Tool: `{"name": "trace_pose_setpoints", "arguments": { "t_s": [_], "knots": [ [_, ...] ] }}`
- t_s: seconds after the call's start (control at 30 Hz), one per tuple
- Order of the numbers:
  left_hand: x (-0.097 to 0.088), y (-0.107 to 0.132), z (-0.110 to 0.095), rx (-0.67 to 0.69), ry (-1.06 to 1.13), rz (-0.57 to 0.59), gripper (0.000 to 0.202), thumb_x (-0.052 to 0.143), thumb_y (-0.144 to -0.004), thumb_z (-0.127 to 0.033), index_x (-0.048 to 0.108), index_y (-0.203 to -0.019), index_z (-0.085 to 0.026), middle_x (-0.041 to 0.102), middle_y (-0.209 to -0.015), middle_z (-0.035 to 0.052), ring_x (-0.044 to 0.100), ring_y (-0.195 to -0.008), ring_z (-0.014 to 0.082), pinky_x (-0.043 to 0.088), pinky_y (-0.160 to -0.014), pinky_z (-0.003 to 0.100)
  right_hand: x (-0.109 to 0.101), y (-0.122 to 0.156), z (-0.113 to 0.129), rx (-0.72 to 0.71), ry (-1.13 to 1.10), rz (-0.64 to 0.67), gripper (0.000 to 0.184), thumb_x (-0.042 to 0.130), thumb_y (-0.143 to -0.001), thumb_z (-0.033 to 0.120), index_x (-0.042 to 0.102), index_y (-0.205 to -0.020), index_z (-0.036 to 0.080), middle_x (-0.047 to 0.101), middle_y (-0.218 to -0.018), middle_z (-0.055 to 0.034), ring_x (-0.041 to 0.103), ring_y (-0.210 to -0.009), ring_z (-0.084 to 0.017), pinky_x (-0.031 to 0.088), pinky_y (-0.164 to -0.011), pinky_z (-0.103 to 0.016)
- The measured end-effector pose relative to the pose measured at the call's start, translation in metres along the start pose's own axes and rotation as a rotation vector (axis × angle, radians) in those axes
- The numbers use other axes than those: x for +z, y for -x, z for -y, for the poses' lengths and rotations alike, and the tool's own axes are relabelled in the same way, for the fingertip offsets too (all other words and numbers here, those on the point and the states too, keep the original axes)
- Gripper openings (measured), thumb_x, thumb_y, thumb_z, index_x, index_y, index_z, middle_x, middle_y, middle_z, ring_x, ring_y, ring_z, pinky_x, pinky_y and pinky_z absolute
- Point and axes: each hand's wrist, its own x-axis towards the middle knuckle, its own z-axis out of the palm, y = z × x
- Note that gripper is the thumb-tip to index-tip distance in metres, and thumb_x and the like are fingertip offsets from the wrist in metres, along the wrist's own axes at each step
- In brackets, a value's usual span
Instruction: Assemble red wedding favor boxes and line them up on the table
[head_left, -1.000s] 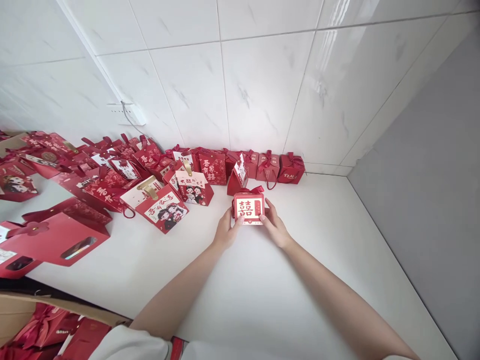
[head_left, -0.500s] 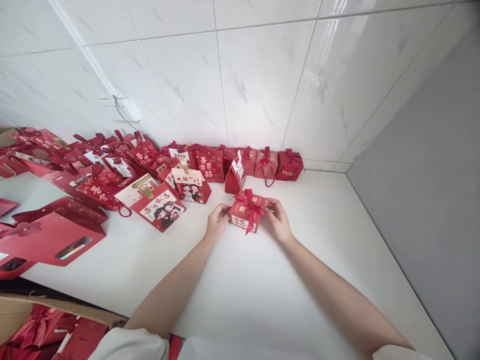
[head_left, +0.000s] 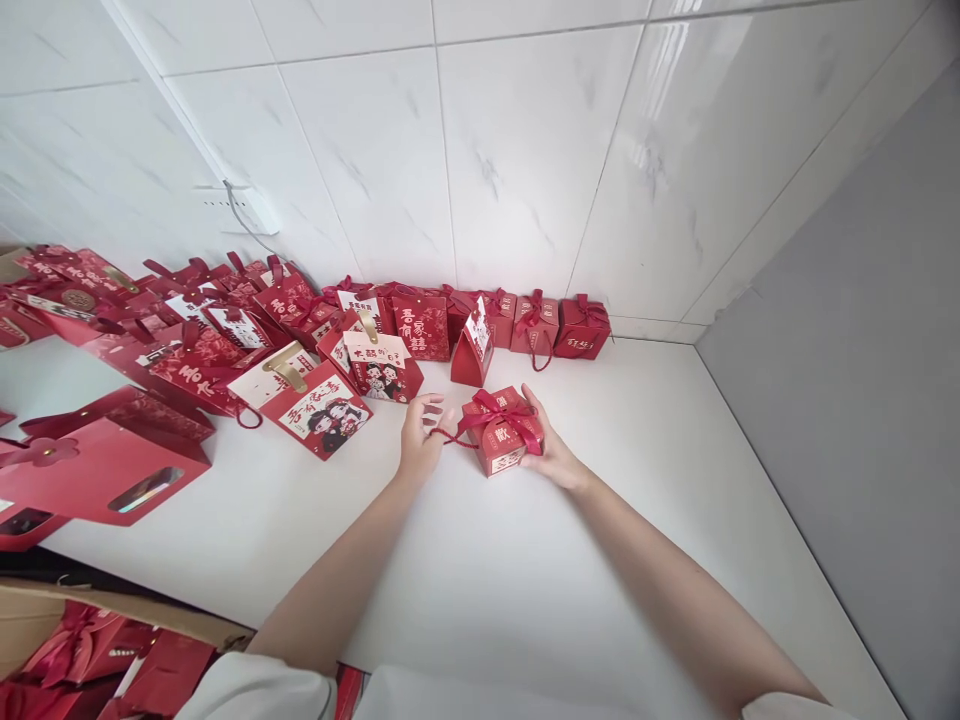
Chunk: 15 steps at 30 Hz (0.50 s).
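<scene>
A small red gift box (head_left: pixel 496 446) with a dark red ribbon bow (head_left: pixel 501 418) on top sits slightly turned on the white counter before me. My right hand (head_left: pixel 556 448) grips its right side, fingers behind and thumb at the front. A thin red cord handle (head_left: pixel 452 437) reaches out from the box's left side. My left hand (head_left: pixel 424 435) is at this cord, its fingers apart and slightly curled, with the cord against the thumb. Behind the box stands a triangular red box (head_left: pixel 471 362) with a white printed side.
Along the tiled wall is a row of red boxes, ending in a dark red one (head_left: pixel 583 328). Many red gift bags crowd the left, including one with a cartoon couple (head_left: pixel 330 412) and a large windowed one (head_left: pixel 112 465). A cardboard carton (head_left: pixel 135 605) of red packages is at lower left.
My left hand has come off the box's left side and moved left, opening beside the cord, which now sticks out. My right hand has wrapped further around the box, which has turned a little.
</scene>
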Motion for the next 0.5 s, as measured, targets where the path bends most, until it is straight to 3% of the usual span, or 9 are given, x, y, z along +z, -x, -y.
{"name": "trace_pose_setpoints", "arguments": {
  "t_s": [0.1,0.2,0.3,0.4,0.5],
  "knots": [
    [-0.016,-0.013,0.001,-0.413,0.271,0.25,0.057,0.046,-0.083,-0.067,0.06,-0.102,-0.015,0.064,-0.099,0.0108,0.063,-0.073,0.0188,0.051,-0.07,0.034,0.004,0.001,-0.001,0.02,0.073,0.044,0.129,0.083,-0.064,0.049,-0.01,-0.152,0.034,0.017,-0.158,-0.0111,0.032,-0.141,-0.029,0.029,-0.114,-0.048],
    [-0.035,-0.022,-0.002,-0.675,0.448,0.459,0.063,0.045,-0.083,-0.069,0.062,-0.107,-0.013,0.066,-0.081,0.0098,0.064,-0.062,0.0183,0.053,-0.063,0.032,0.008,0.002,-0.002,-0.002,0.173,0.053,0.132,0.086,-0.062,0.045,-0.009,-0.152,0.032,0.027,-0.151,-0.0126,0.036,-0.138,-0.029,0.031,-0.113,-0.048],
    [-0.052,-0.027,-0.006,-0.675,0.56,0.384,0.037,0.066,-0.082,-0.041,0.063,-0.107,-0.014,0.064,-0.07,0.0035,0.062,-0.059,0.012,0.051,-0.058,0.021,0.013,0.003,-0.005,-0.014,0.263,-0.018,0.133,0.087,-0.059,0.046,-0.008,-0.153,0.032,0.031,-0.145,-0.0129,0.04,-0.133,-0.03,0.034,-0.11,-0.049],
    [-0.066,-0.028,-0.014,-0.615,0.84,0.232,0.028,0.067,-0.077,-0.012,0.064,-0.104,-0.015,0.062,-0.067,-0.0015,0.062,-0.06,0.0072,0.051,-0.057,0.014,0.018,0.003,-0.01,-0.034,0.348,-0.133,0.133,0.087,-0.058,0.047,-0.006,-0.152,0.034,0.033,-0.142,-0.0117,0.039,-0.133,-0.031,0.033,-0.111,-0.051],
    [-0.076,-0.025,-0.028,-0.571,1.053,0.207,0.033,0.061,-0.075,-0.008,0.063,-0.106,-0.016,0.063,-0.072,-0.0007,0.065,-0.068,0.0097,0.055,-0.061,0.017,0.021,0.002,-0.013,-0.052,0.399,-0.182,0.129,0.085,-0.06,0.048,-0.002,-0.153,0.033,0.037,-0.137,-0.0112,0.04,-0.132,-0.031,0.033,-0.112,-0.052]
  ]
}}
